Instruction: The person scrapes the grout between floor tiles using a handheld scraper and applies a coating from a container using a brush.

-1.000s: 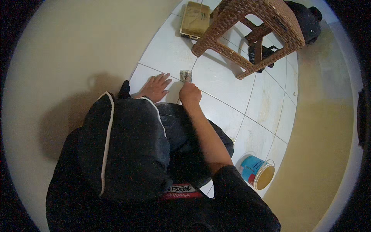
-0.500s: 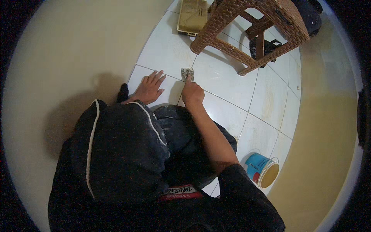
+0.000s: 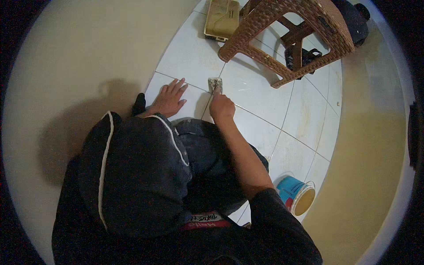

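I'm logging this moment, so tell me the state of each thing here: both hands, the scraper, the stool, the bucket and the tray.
Left hand: flat on the white tile floor, fingers spread.
Right hand: closed on the scraper.
Scraper: blade on a tile joint, smeared.
Brown wicker stool: tipped over.
Blue bucket: open, on its side.
Tan tray: lying flat on the floor.

Home: tiled floor (image 3: 260,92), wicker stool (image 3: 287,39)

Dark navy/black jacket w/ thin white piping along seams; left sleeve long, right short, forearm bare. Dark blue jeans. Small red-and-white printed patch at hem. Left hand (image 3: 170,98), right hand (image 3: 221,108) ungloved.
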Tool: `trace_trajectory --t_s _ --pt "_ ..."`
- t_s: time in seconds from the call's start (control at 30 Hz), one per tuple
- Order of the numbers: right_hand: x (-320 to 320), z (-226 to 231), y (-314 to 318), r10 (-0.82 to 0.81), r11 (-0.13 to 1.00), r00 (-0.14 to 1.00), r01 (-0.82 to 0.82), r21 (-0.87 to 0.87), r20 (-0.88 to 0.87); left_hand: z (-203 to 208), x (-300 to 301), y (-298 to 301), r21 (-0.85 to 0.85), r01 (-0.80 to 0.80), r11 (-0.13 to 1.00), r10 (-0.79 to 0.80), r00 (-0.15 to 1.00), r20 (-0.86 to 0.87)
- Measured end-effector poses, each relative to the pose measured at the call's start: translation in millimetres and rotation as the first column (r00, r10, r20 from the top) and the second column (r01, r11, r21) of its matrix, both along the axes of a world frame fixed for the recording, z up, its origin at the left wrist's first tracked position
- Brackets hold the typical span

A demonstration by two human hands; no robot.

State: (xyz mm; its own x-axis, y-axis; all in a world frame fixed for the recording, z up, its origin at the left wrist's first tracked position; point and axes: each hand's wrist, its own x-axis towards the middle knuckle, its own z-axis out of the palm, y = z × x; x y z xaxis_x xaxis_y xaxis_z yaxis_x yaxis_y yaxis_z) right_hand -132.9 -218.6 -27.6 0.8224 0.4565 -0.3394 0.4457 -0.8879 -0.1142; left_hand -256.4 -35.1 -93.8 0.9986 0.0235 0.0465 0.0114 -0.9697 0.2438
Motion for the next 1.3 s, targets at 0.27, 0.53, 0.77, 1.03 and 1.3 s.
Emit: trace_trajectory --t_s 0.27,0.53,0.77,1.03,1.3 --pt "4.9 -0.2 -1.0 0.044 0.999 0.999 -0.044 -0.016 -0.009 -1.8 0.1 3.9 -0.011 -0.036 0.999 0.036 0.999 0.016" --pt "4.8 -3.7 -4.1 0.074 0.997 0.997 -0.074 -0.022 -0.003 7.2 -2.3 5.2 0.047 -0.038 0.998 0.039 0.998 -0.039" --pt "1.4 4.7 1.8 0.116 0.992 0.993 -0.117 -0.049 -0.028 6.7 -9.0 4.6 0.017 -0.047 0.999 0.048 0.998 -0.05" --pt "3.4 4.4 14.6 0.047 0.995 0.999 -0.045 -0.083 0.016 6.5 -6.8 2.5 0.028 -0.026 0.999 0.026 1.0 0.015" --pt "-1.9 11.0 29.6 0.022 0.998 1.0 -0.022 -0.063 0.0 9.2 -8.0 6.6 0.005 -0.044 0.999 0.044 0.999 0.004"
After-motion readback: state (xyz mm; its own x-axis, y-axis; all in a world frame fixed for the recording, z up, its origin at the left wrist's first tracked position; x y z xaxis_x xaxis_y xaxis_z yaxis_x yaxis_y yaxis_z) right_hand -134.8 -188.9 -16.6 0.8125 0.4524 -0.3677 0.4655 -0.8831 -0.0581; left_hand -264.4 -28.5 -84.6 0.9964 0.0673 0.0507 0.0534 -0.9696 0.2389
